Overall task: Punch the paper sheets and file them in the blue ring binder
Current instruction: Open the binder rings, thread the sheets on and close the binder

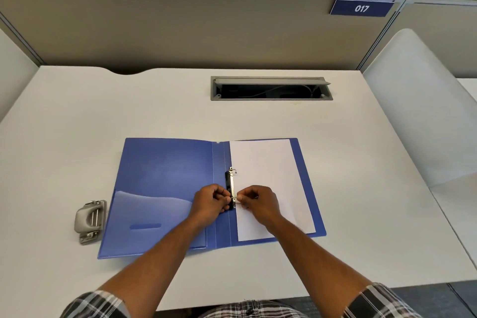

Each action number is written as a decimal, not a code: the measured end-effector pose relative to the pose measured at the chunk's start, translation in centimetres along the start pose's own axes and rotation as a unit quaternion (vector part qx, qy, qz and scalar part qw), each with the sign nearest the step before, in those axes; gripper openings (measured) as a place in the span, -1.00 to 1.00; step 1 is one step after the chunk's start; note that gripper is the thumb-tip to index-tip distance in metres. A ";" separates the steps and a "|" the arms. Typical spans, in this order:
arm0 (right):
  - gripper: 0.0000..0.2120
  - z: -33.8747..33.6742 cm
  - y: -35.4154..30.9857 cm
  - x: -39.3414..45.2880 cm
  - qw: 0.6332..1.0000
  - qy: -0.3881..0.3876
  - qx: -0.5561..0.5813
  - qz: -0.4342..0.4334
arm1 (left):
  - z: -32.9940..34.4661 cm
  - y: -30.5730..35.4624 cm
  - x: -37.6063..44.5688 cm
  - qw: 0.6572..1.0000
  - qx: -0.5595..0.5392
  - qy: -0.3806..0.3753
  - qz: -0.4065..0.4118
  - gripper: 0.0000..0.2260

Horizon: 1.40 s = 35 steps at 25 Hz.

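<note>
Blue ring binder [165,188] open, paper sheets [268,178] inside, left hand [209,202], right hand [258,201] pinching ring clip [232,186], one punch [90,221]

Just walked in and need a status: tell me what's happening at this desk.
A person is filing white paper sheets in an open blue ring binder lying flat on the white desk. Both hands work at the metal ring mechanism: the left hand on its left side, the right hand on the paper's edge at the near ring. The grey hole punch sits idle left of the binder.
</note>
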State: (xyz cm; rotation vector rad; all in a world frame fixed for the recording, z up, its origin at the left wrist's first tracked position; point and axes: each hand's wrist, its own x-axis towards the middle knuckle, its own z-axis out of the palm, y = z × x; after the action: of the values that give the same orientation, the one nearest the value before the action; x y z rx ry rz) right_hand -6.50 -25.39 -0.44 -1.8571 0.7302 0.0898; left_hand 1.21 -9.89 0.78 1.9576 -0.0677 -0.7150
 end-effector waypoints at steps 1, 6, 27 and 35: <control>-0.98 -0.2 0.0 -0.1 1.000 0.006 0.009 -0.004 | 0.1 0.0 -0.3 1.000 0.014 0.004 0.011 -0.93; -0.87 -2.6 2.2 -3.3 0.989 0.135 -0.046 -0.031 | 0.7 -1.4 -3.7 0.974 0.194 0.001 0.119 -0.81; -0.87 -7.3 4.4 -9.5 0.933 0.342 -0.111 -0.033 | 3.5 -1.8 -6.2 0.942 0.244 -0.021 0.231 -0.80; -0.80 -4.0 3.9 -10.5 0.919 0.284 -0.191 -0.195 | 6.8 7.1 -6.1 0.984 -0.123 -0.128 -0.008 -0.98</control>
State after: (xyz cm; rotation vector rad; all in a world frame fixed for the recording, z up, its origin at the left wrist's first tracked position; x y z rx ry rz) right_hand -18.10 -25.11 2.12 -2.4085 0.7448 -0.6316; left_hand -5.51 -16.68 7.30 1.6248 -0.1138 -0.9385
